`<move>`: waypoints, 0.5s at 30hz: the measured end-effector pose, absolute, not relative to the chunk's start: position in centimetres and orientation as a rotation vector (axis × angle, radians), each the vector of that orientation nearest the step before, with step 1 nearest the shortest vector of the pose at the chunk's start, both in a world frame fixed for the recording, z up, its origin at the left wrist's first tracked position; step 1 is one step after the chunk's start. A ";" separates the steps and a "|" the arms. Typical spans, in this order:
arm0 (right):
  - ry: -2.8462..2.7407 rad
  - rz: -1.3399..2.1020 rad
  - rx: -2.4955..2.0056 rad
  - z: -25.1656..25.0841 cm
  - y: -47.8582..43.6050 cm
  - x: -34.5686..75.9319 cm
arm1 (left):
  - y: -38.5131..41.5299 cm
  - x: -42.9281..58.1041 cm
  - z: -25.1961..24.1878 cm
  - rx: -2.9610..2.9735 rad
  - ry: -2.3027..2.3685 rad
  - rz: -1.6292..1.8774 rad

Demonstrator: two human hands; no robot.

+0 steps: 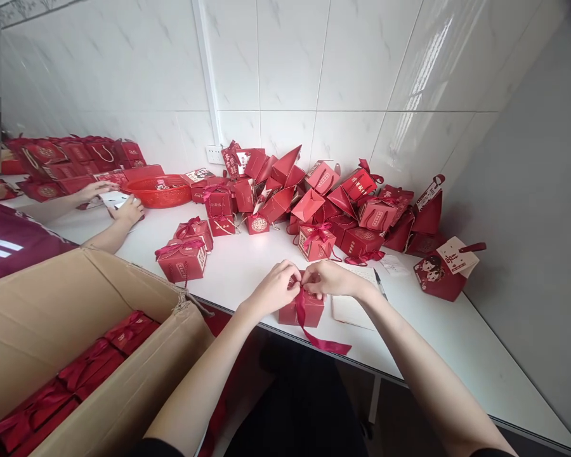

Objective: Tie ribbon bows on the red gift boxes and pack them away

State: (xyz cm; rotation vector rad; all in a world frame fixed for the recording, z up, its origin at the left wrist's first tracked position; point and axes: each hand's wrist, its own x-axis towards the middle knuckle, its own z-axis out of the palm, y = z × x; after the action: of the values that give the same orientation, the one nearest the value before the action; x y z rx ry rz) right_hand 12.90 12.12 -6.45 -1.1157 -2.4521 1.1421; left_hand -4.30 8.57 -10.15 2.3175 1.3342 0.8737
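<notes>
A small red gift box (302, 312) stands at the front edge of the white table (247, 263). A dark red ribbon (314, 333) runs over its top and trails off toward me. My left hand (272, 289) and my right hand (327, 278) meet above the box, both with fingers pinched on the ribbon at the top of the box. The knot itself is hidden by my fingers.
A heap of red gift boxes (333, 209) lies against the tiled wall. Two ribboned boxes (183, 257) stand left of centre. An open cardboard carton (76, 355) holds several finished boxes. Another person's hands (124, 206) work by a red basket (159, 190). A notebook and pen (361, 298) lie at my right.
</notes>
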 end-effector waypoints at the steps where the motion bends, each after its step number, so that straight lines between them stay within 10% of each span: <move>1: -2.483 1.077 -1.122 -6.5 12.0 12.8 | 8.5 -4.3 -10.2 2.303 1.321 0.896; 15: -2.533 0.608 -1.104 -7.8 11.5 12.3 | 8.5 -4.2 -10.7 2.387 1.376 0.892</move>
State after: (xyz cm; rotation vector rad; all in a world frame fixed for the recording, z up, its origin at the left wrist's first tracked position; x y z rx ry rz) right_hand 12.31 11.47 -7.79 -1.1045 -2.5333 0.6080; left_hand -4.16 8.50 -10.70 2.3872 1.3761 0.8919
